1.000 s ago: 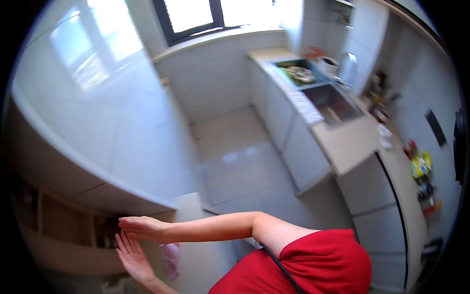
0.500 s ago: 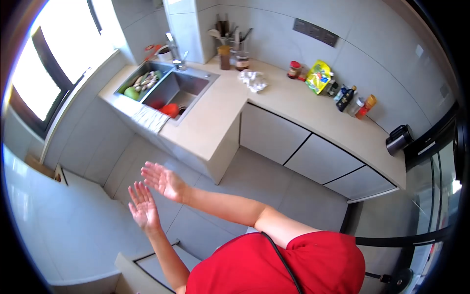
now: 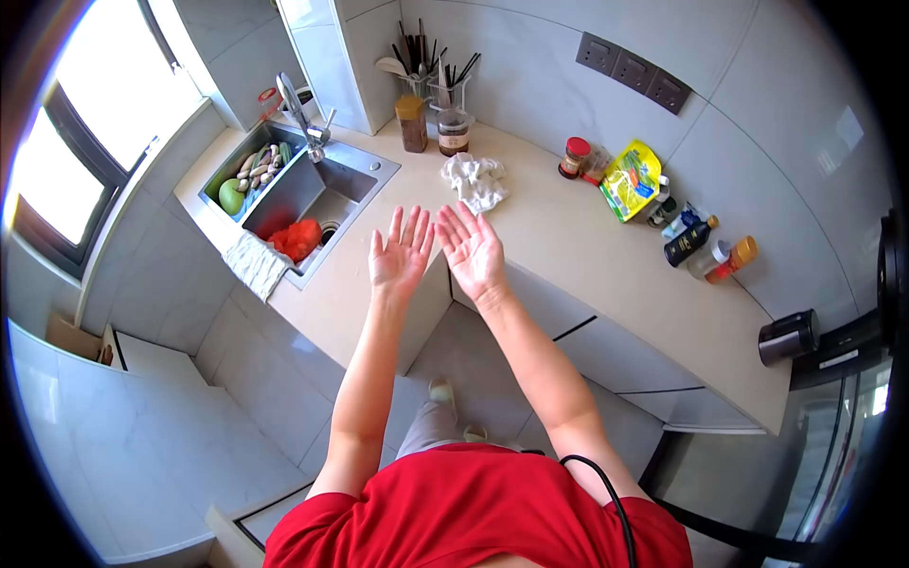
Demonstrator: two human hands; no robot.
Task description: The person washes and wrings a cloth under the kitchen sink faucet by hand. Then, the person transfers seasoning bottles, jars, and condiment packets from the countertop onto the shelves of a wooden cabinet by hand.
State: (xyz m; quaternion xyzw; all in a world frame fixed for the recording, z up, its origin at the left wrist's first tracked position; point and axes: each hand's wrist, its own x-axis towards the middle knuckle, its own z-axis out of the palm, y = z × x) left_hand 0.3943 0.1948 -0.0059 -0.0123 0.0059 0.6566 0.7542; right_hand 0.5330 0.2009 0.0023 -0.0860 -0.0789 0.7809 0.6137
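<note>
Crumpled white fabric cloth (image 3: pixel 475 180) on the beige stone-look countertop (image 3: pixel 578 256), the thing nearest the hands. Bare right hand (image 3: pixel 472 256): palm up, fingers straight, holding nothing; fingertips just short of the cloth in view, contact can't be confirmed. Bare left hand (image 3: pixel 401 260): same pose, grip empty, right beside the other hand, slightly further left of the cloth. Step in hand, judging by pose: both palms being presented upward, nothing gripped. Next move, my judgement: any pick-up from this pose would call for turning a palm over and curling the fingers; the cloth would need the shortest reach.

Around the cloth: just behind it, a squat clear jar with dark contents (image 3: pixel 454 134) and a tall brown jar with a yellowish lid (image 3: pixel 412 125). Left of it, the stainless-steel double sink (image 3: pixel 377 168), with a bright red crumpled plastic-looking item (image 3: pixel 297 239) in the nearer basin. Right of it, a small red-lidded jar (image 3: pixel 574 159), then an upright yellow plastic pouch (image 3: pixel 632 180). Far right of it, a shiny black kettle (image 3: pixel 788 338).
</note>
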